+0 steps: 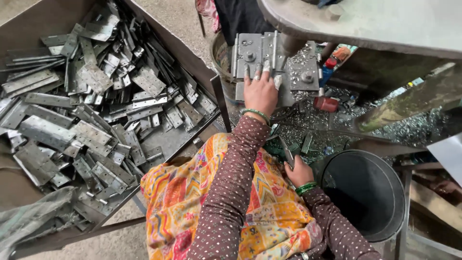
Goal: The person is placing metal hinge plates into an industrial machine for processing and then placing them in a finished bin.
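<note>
My left hand (260, 89) lies flat, fingers spread, on a grey metal hinge plate (255, 53) resting on the press fixture (304, 73) in front of me. My right hand (299, 171) is low by my lap, fingers closed around a small grey metal hinge piece (285, 152) that sticks up from it. Both wrists carry green bangles. Brown dotted sleeves and a bright patterned cloth (192, 192) cover my lap.
A large metal tray (192, 60) to my left holds a heap of several grey hinge plates (91, 96). A dark round bucket (366, 192) stands at my right. Metal shavings (414, 127) litter the machine bed; a red knob (326, 103) sits by the fixture.
</note>
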